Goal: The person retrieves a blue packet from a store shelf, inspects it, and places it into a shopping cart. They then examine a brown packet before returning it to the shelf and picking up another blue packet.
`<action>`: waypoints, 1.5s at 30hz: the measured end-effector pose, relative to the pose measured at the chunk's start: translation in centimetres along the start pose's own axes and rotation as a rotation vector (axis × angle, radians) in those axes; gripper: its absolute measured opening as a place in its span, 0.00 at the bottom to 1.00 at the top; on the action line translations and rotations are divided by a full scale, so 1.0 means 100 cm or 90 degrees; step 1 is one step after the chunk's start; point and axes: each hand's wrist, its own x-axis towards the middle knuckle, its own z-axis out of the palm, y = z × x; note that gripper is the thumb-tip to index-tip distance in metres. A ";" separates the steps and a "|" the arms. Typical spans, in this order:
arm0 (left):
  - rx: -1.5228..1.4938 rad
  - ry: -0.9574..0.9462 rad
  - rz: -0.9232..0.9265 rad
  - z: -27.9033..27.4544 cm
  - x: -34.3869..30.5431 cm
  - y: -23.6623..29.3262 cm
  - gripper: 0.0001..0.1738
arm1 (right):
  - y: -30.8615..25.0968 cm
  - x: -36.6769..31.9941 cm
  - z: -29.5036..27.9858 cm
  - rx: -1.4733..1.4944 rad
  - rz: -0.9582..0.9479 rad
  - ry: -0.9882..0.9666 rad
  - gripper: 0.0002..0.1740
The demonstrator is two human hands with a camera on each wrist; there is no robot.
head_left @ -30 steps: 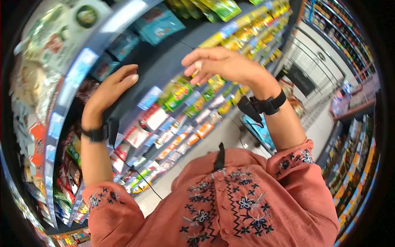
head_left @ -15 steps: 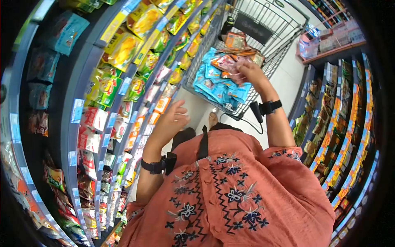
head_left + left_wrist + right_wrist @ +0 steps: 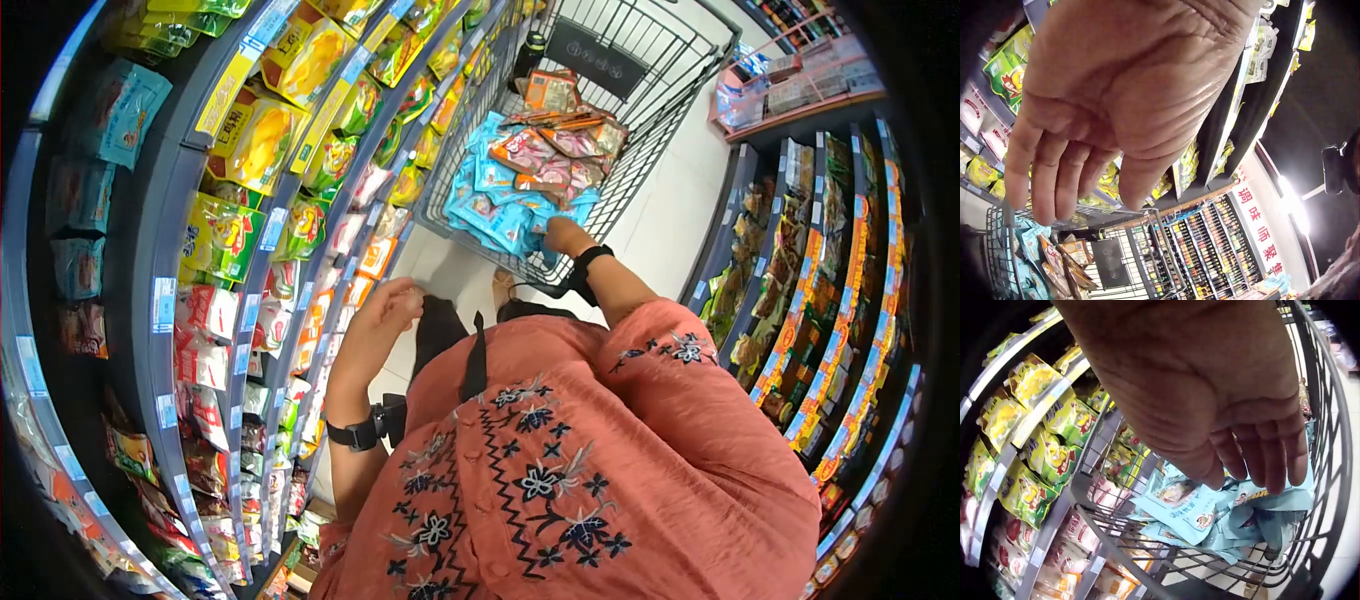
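My right hand (image 3: pixel 567 237) reaches over the near end of a wire shopping cart (image 3: pixel 1334 494). Its fingers extend down to the light blue packets (image 3: pixel 1182 509) in the right wrist view, fingertips right at the top ones. Beyond these blue packets lie several reddish-brown packets (image 3: pixel 550 160), heaped in the cart's middle. My left hand (image 3: pixel 385 315) hangs in the air between my body and the left shelves, holding nothing. Its fingers are loosely bent in the left wrist view, overlapping the cart's edge there.
Shelves (image 3: pixel 165 400) of yellow, green and white bags run along the left. More shelving (image 3: pixel 810 300) with packets stands on the right. A dark bottle (image 3: pixel 530 55) is at the cart's far left corner, near a dark placard (image 3: pixel 595 55).
The right hand went from the shelf to the cart, held a reddish-brown packet there, let it go, and moved nearer to the blue packets. The left hand left the shelf and lowered.
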 end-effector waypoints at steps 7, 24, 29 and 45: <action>-0.018 0.078 -0.012 -0.024 0.000 0.006 0.26 | -0.014 0.000 -0.001 -0.028 0.050 -0.075 0.22; -0.004 0.081 -0.046 -0.029 0.025 0.014 0.24 | -0.050 0.059 0.004 0.757 0.166 -0.121 0.26; -0.039 0.063 -0.089 -0.034 0.026 -0.001 0.26 | -0.064 0.071 0.005 1.027 0.229 -0.161 0.33; -0.030 0.108 -0.116 -0.046 0.011 0.002 0.25 | -0.053 0.123 0.046 1.002 0.333 0.011 0.09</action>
